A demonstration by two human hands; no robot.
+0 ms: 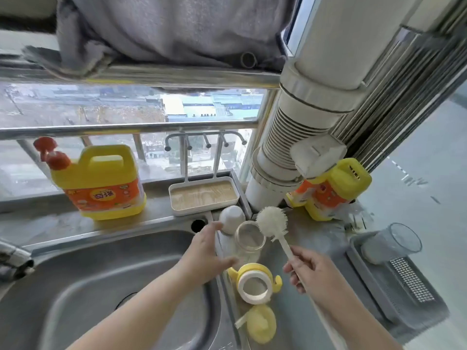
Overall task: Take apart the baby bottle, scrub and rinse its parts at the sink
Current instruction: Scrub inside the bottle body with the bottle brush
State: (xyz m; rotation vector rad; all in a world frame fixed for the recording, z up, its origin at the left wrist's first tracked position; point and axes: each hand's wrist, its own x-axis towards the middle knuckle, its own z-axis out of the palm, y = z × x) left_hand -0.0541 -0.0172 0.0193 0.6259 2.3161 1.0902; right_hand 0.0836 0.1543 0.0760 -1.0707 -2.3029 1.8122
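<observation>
The clear bottle body [249,242] stands open-mouthed on the counter right of the steel sink [106,281]. My left hand [208,251] reaches toward it with fingers spread, close to its left side; contact is unclear. My right hand [309,269] grips the handle of a white bottle brush [272,223], whose bristle head hovers over the bottle's right rim. A yellow collar with handles and a white ring [255,282] lies in front of the bottle. A yellow cap with a straw piece [260,323] lies nearer me. A white dome cap [232,219] stands behind the bottle.
A yellow dish-soap jug [101,183] stands on the sill at left, another jug [328,190] at right by a white drain pipe [290,157]. A white hook rack tray [203,195] sits on the sill. A grey drainer with a clear cup [393,245] is at right. The tap [15,258] is far left.
</observation>
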